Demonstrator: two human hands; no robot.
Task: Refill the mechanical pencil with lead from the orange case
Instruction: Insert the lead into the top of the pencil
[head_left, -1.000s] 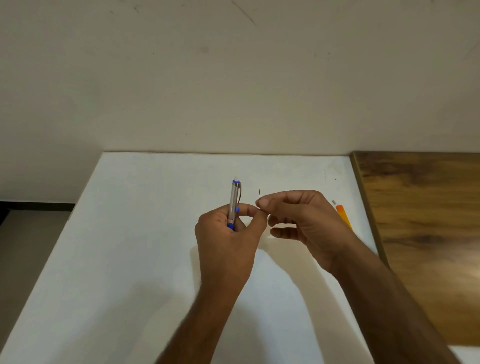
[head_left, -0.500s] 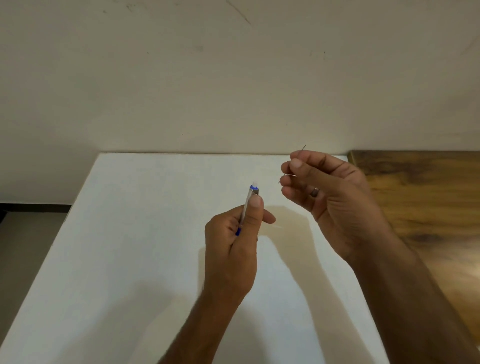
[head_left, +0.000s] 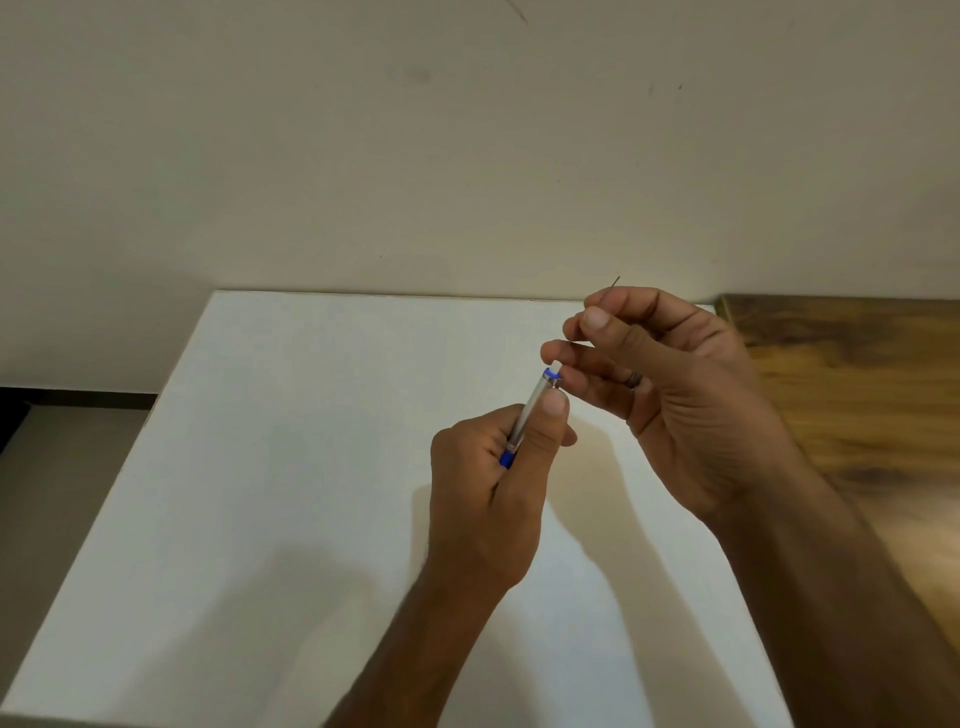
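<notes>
Gripping the mechanical pencil (head_left: 531, 410) in a closed fist, the left hand (head_left: 488, 499) holds it above the white surface (head_left: 311, 467) with the barrel tilted up and to the right. Its thumb lies along the clear barrel, and the blue tip end pokes out low between thumb and curled fingers. At the pencil's upper end sits a blue ring with a small white eraser stub above it, and that end touches, or all but touches, the middle fingers of the right hand (head_left: 675, 395).

That right hand is raised just right of the pencil, palm turned toward the camera, with thumb and forefinger pinched together on a thin dark lead (head_left: 616, 281). One end of the lead sticks up past the knuckles against the cream wall (head_left: 467, 156); a short bit shows below the thumb (the stretch between is hidden by the fingers). A dark ring (head_left: 633, 379) sits on one of the lower fingers, which are loosely bent.

Both forearms reach in from the lower edge, throwing soft shadows on the surface. A brown wooden top (head_left: 857, 374) adjoins the surface on its right side. The orange case cannot be seen from the head camera.
</notes>
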